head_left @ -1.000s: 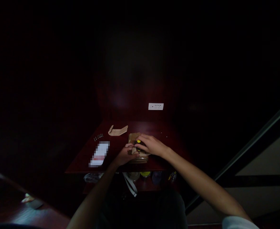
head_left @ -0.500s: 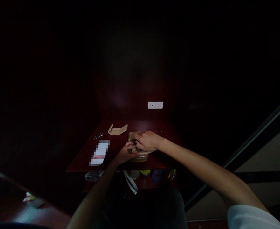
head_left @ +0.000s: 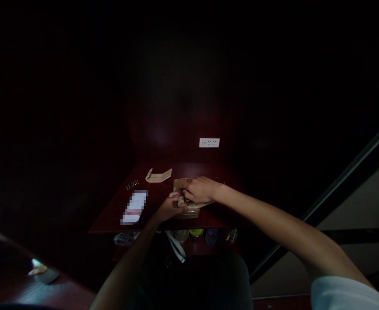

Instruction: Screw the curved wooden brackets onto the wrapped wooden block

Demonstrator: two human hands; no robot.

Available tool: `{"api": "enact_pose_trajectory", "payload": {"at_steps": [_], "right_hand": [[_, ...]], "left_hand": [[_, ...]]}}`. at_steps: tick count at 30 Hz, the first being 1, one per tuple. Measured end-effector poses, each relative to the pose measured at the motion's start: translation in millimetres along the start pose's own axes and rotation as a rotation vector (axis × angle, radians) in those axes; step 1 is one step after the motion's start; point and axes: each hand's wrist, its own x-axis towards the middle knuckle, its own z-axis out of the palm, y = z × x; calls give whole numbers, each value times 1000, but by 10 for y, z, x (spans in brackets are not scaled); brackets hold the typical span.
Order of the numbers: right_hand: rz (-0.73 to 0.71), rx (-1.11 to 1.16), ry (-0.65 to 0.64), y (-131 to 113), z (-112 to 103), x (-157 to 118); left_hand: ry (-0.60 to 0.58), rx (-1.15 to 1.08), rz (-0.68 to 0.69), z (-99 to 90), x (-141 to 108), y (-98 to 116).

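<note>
On the dark red table lies a brown, shiny-wrapped block [head_left: 178,185]. Over it, my left hand [head_left: 169,207] is closed on a pale wooden piece [head_left: 202,205], whose far end sticks out to the right beneath my other hand. My right hand [head_left: 199,189] is closed at the left part of the piece, fingers bent down around a small yellow and black item [head_left: 187,199] that is mostly hidden. Another curved wooden piece [head_left: 158,175] rests at the back left. Several small metal screws [head_left: 132,185] lie in a row further left.
A blurred-out phone [head_left: 134,207] lies at the left on the table [head_left: 112,224]. A white socket [head_left: 209,143] is on the wall behind. Beneath the tabletop, a shelf holds a green-yellow round item [head_left: 196,232], a plastic bag [head_left: 124,239] and a hanging white strap [head_left: 176,247].
The whole view has shifted very slightly. My right wrist and forearm have risen and turned a little, while my left hand stays on the wooden piece.
</note>
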Motion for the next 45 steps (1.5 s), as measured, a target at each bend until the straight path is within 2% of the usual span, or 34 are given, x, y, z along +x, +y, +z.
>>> {"api": "enact_pose_trajectory", "payload": {"at_steps": [6,14,20,26,32,37,42,45], "right_hand": [[-66,52,40,23,-31,-7],[19,16,6,-3,12,32],[-7,83,0,-24,-32,-2],[43,-35,-36,6,11,36],[51,-17,-42,-16,-1,33],[6,57,32,-7,17,17],[81,1,-16,12,51,-1],[77,29,-16,0,15,-27]], "left_hand": [[-1,-5,-10,3,-4,9],[12,-7,-21,2,-11,16],[-5,10,6,5,-1,21],[-12,6,10,-4,-15,47],[-16,-34,-2,-11,-8,54],[-34,-34,-17,-18,-12,59],[-45,-36,-22,-15,-16,40],[-35,-16,-17,-12,-12,16]]}}
